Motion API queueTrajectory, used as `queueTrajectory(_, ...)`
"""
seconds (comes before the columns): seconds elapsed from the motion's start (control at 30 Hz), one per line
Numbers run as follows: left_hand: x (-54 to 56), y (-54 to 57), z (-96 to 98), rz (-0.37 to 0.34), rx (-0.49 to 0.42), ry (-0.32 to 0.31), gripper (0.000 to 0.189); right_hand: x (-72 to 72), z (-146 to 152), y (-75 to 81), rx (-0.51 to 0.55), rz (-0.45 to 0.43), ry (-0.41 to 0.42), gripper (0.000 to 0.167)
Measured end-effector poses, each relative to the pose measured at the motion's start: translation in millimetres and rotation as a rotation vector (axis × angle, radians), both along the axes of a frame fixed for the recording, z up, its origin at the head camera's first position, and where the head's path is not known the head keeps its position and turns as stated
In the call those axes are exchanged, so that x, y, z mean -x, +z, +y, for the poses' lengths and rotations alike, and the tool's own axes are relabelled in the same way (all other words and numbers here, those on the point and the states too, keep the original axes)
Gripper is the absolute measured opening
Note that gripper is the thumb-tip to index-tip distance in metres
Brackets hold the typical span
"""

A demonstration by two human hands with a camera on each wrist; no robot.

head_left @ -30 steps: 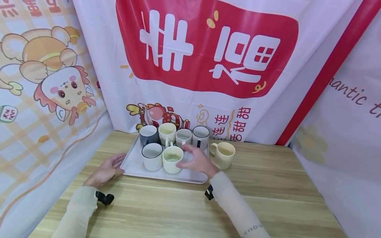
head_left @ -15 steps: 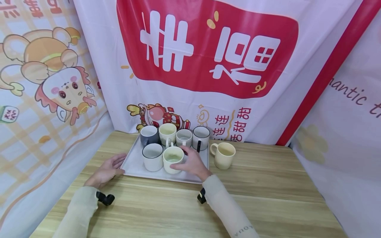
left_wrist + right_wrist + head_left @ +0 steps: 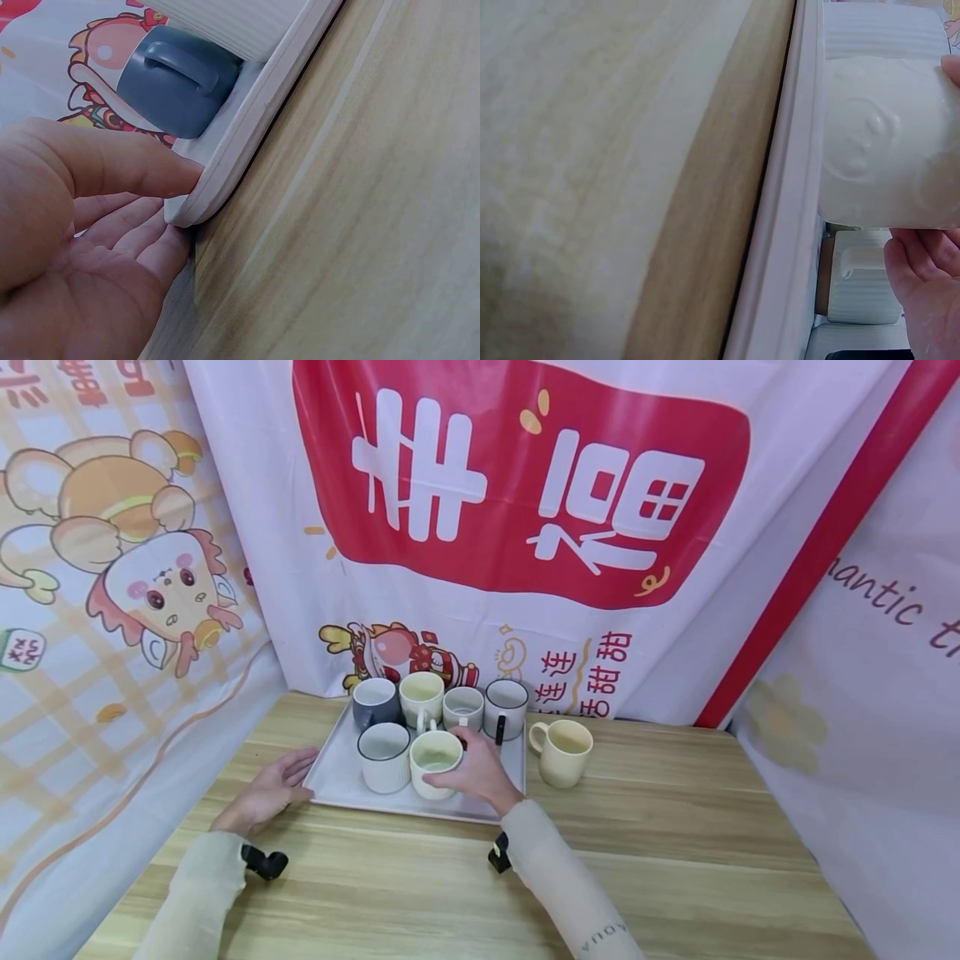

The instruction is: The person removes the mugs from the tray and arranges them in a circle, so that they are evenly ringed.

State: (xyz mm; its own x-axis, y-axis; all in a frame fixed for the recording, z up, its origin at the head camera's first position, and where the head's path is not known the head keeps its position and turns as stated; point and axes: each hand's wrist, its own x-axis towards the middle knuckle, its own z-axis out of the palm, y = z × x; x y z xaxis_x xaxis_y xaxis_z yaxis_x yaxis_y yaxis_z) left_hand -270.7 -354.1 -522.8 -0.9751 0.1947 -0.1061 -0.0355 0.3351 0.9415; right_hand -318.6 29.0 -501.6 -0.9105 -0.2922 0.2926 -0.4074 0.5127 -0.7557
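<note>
A cream mug [image 3: 426, 770] stands at the front of a white tray [image 3: 341, 772]. My right hand [image 3: 483, 772] grips it, thumb on the near side and fingers round its right side. The right wrist view shows raised patterns on this mug's wall [image 3: 889, 142]. At the tray's front left corner lies my left hand [image 3: 266, 789], fingers straight along the side. In the left wrist view its thumb [image 3: 142, 165] touches the rim. Left of the cream mug is a ribbed white mug [image 3: 386, 772] with a dark rim.
Behind on the tray stand a dark blue-grey mug [image 3: 375, 708], a pale yellow mug [image 3: 422, 697], a small light mug [image 3: 463, 708] and a white mug [image 3: 508, 714] with a black handle. A beige mug [image 3: 564, 756] is on the wooden table [image 3: 675, 810], right of the tray.
My right hand has moved left and closed round the cream mug. The left hand and the tray have stayed in place.
</note>
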Motion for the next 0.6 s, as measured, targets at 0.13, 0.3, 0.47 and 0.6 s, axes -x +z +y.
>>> queueTrajectory(0.13,0.0,0.1,-0.2,0.000,0.000,-0.002,0.089,-0.3,1,0.0,-0.005,0.012,-0.004,0.078)
queueTrajectory(0.3,1.3,-1.9,-1.5,0.004,-0.013,-0.005,0.089,-2.9,5,2.1,0.032,0.010,0.033,0.077)
queueTrajectory(0.47,1.7,-1.5,-1.0,0.001,-0.010,-0.006,0.089,-3.8,13,3.2,0.058,0.015,0.078,0.070)
queueTrajectory(0.6,1.0,-0.4,0.5,0.003,-0.004,-0.008,0.089,-6.7,20,5.9,0.058,0.010,0.107,0.065)
